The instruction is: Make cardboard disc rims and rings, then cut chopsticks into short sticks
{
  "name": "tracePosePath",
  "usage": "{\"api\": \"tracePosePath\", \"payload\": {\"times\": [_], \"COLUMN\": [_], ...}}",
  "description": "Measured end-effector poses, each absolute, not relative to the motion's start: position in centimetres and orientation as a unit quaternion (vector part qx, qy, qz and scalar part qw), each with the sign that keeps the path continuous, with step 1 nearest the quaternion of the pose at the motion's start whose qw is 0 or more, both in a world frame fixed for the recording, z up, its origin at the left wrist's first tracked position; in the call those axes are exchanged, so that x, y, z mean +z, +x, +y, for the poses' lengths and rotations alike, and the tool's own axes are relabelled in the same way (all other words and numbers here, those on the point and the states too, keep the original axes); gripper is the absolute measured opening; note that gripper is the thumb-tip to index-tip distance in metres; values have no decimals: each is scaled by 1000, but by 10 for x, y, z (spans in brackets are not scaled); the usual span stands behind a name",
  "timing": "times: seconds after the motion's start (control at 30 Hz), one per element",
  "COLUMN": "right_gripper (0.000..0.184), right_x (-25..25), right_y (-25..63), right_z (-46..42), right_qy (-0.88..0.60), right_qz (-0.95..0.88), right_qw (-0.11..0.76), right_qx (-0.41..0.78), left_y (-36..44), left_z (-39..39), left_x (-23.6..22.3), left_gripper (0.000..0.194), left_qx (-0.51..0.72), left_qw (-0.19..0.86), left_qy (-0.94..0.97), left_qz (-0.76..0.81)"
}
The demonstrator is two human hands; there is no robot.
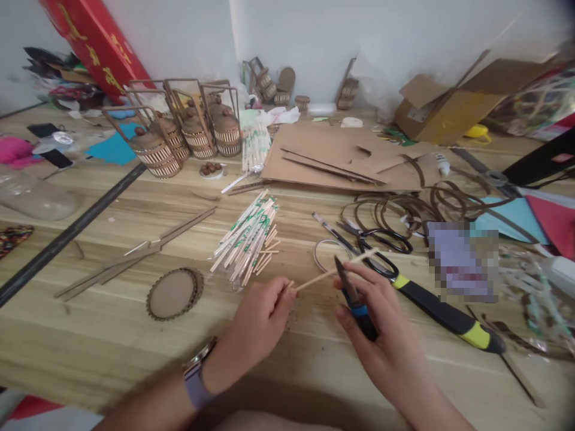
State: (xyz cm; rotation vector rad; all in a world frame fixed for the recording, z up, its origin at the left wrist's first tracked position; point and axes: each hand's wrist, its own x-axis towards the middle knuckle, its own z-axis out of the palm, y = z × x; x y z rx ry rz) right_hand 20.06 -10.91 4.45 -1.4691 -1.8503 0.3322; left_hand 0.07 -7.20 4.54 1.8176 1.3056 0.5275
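My left hand [258, 317] is closed, pinching the near end of a thin wooden stick [317, 278] between thumb and fingers. The stick slants up to the right, past the fingertips of my right hand [389, 329]. That hand is wrapped round a tool with a dark pointed tip and a blue-and-black handle [358, 311]; its exact kind is partly hidden by the fingers. The dark tip lies close to the stick; whether they touch I cannot tell. Beyond my left hand lie paper-wrapped chopsticks [245, 239] in a pile, with several short cut stick pieces [265, 263] beside it.
Round scallop-edged cardboard discs [173, 294] and brown strips [148, 254] lie at left. Black scissors [380, 257], a yellow-and-black handled tool [442, 311] and coiled brown strips [404, 203] are at right. Handled miniature baskets [197, 134] and a cardboard sheet [309, 152] stand or lie farther back.
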Motion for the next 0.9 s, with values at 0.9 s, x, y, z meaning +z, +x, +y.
{"api": "tracePosePath", "payload": {"times": [0.9], "right_gripper": [39], "right_x": [76], "right_y": [214], "right_z": [-112], "right_qy": [-600], "right_qz": [-545], "right_qw": [85], "right_qx": [579], "left_y": [5], "left_z": [-75], "left_x": [53], "left_gripper": [30], "left_qx": [273], "left_qw": [579], "left_qy": [569], "left_qz": [516]}}
